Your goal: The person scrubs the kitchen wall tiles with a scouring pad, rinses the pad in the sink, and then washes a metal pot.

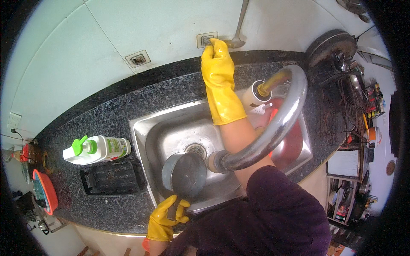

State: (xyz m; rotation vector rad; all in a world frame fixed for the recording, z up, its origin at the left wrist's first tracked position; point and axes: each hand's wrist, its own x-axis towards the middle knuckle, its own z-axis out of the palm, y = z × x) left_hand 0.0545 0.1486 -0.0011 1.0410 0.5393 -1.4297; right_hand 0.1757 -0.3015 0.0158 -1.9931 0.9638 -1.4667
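My right hand (219,73), in a long yellow rubber glove, reaches across the sink (137,128) to the wall. Its fingertips are at a small recessed square wall fitting (207,40), beside the bowl of a metal ladle (236,42); whether they grip anything is not clear. My left hand (166,217), gloved too, is at the sink's near edge, its thumb and fingers around what looks like the dark handle of a grey metal pot (189,174). The pot is tilted in the steel basin, partly over the drain (196,149). A thick curved faucet pipe (288,118) arches above my right arm.
A white detergent bottle with a green pump (109,148) lies in view left of the sink, near a black tray (110,179). An orange basin (48,192) stands farther left. At right are a red basin (290,140), a large dark pan (331,48) and a wire rack (354,105).
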